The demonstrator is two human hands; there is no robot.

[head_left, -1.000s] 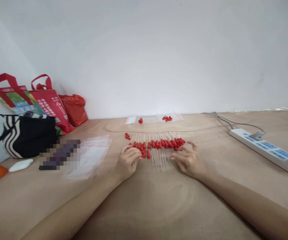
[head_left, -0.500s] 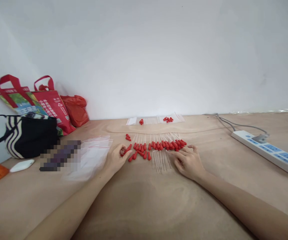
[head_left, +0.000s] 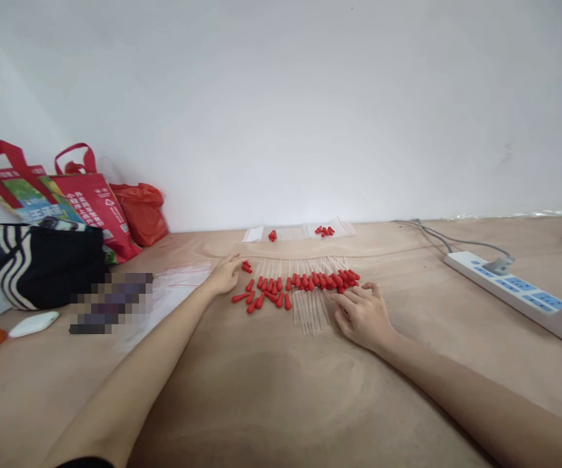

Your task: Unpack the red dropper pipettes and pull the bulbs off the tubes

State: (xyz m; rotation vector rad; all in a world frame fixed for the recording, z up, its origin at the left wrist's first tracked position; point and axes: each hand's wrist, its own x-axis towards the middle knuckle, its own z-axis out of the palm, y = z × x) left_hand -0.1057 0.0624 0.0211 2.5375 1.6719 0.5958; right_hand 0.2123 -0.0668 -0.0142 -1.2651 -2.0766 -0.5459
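My left hand has its fingers stretched out. The fingertips are beside a few loose red rubber bulbs. More loose red bulbs lie nearer to me. To their right is a row of glass droppers fitted with red bulbs, their clear tubes pointing away. Bare glass tubes lie in front of that row, pointing towards me. My right hand rests at the right end, its fingers bent and its thumb and forefinger close together by the tubes; anything between them is too small to make out.
Clear zip bags lie on the left, near a blurred dark item, a white case and a black bag. Shopping bags stand behind. A bag with tubes and bulbs is at the back; a power strip lies right.
My left hand has let go of a red bulb, opened, and moved away from me towards the bulbs at the back left. My right hand has stayed almost still. The view has shifted slightly.
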